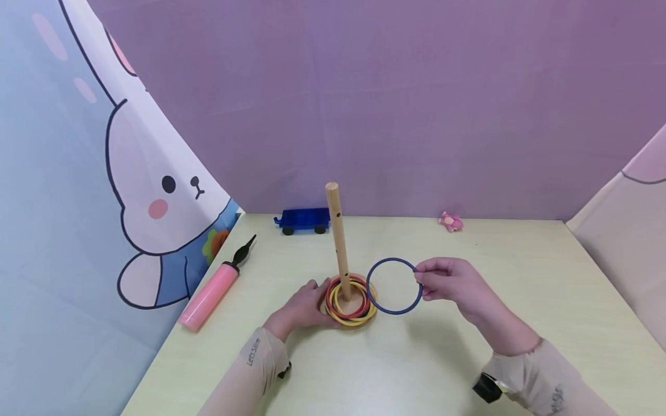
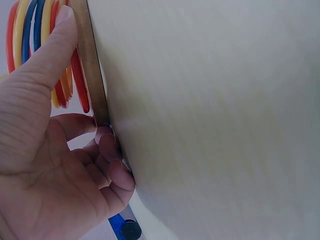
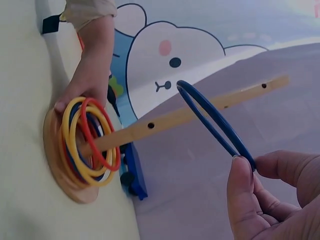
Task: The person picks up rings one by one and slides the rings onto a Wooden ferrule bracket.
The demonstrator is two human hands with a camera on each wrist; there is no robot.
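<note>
A wooden peg (image 1: 340, 242) stands upright on a round wooden base (image 3: 52, 137). Red, yellow and blue rings (image 1: 351, 319) lie stacked round its foot. My left hand (image 1: 307, 309) grips the left edge of the base, its thumb over the top and its fingers curled at the rim, as the left wrist view shows. Between thumb and fingers, my right hand (image 1: 448, 287) pinches a single blue ring (image 1: 393, 312) by its right side. That ring is held up to the right of the peg, apart from it.
A pink hand pump (image 1: 210, 296) with a black nozzle lies at the table's left edge. Behind the peg is a blue toy wagon (image 1: 302, 219). A small pink toy figure (image 1: 451, 221) sits at the back right, near the purple backdrop (image 1: 442, 104).
</note>
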